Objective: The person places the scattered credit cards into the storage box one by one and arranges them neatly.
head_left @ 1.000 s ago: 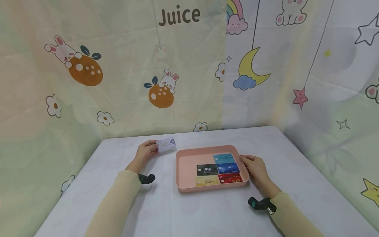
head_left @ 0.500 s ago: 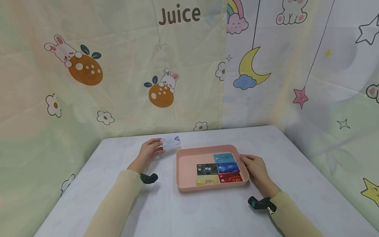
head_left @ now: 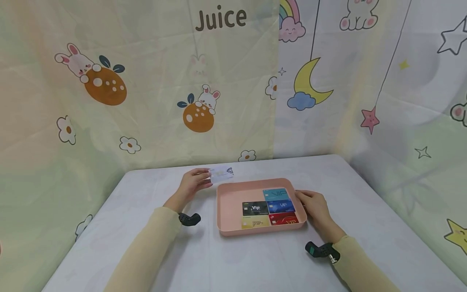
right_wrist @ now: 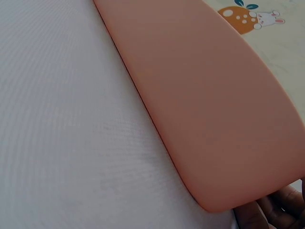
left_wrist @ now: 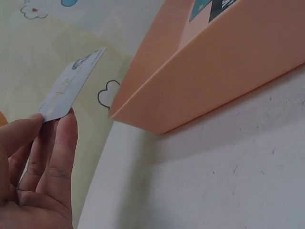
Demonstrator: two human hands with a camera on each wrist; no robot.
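Observation:
A white card [head_left: 221, 174] with a small dark emblem in one corner is pinched between the thumb and fingers of my left hand [head_left: 193, 184]. It is held up in the air behind the left part of the pink tray [head_left: 230, 211]; the left wrist view has the card [left_wrist: 71, 88] tilted beyond the tray's corner. My right hand [head_left: 316, 207] holds the tray's right side, fingertips at the rim. Inside the tray lie a teal card [head_left: 276, 194], a blue card [head_left: 281, 206], a black card [head_left: 255, 209], a red card [head_left: 283, 219] and a gold card [head_left: 255, 222].
The tray's left part shows bare pink floor beside the cards. A white cloth covers the table [head_left: 226, 263]. Behind it hangs a printed curtain [head_left: 153, 93] with rabbits and flowers. Each wrist wears a black camera mount, such as the right mount [head_left: 322, 250].
My left hand has moved to the right along the table's far side, carrying the white card behind the tray's left corner. My right hand and the tray have stayed in place.

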